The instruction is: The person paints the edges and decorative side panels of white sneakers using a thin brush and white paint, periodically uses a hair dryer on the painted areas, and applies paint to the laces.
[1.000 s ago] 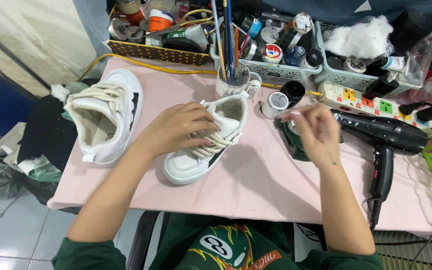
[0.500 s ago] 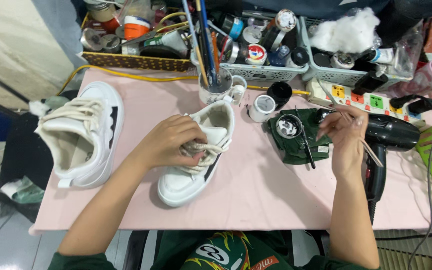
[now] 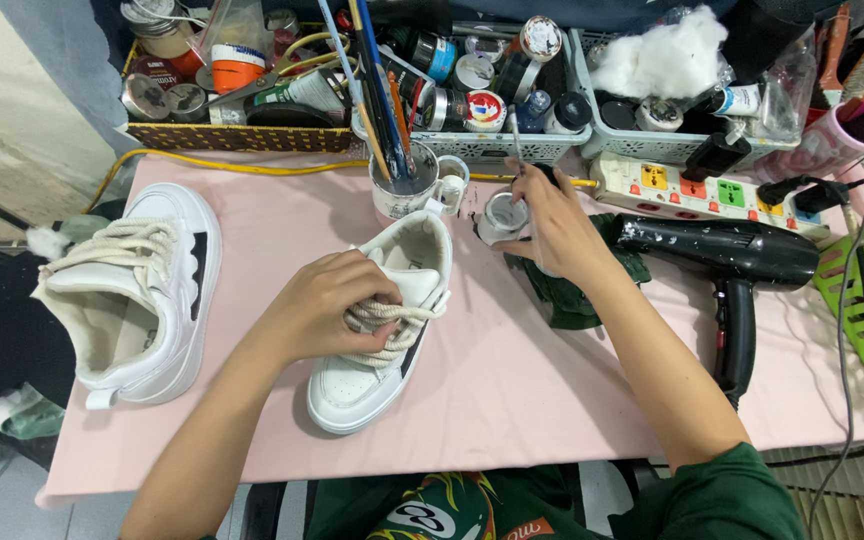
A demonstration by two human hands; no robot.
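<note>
View from my head over the pink desk (image 3: 512,400). My left hand (image 3: 327,305) is clenched over the laces of a white sneaker (image 3: 377,330), which lies near the middle of the desk, toe toward the front edge, heel toward the back. My right hand (image 3: 552,225) grips a thin brush (image 3: 515,140), its tip at a small white jar (image 3: 502,215) just behind the sneaker's heel; a cup of brushes (image 3: 402,185) stands beside that jar. A dark green cloth (image 3: 572,295) lies under my right wrist. The second white sneaker (image 3: 132,290) rests at the left edge, well apart. A black hair dryer (image 3: 727,265) lies toward the right, in front of a power strip (image 3: 692,185) along the back edge.
</note>
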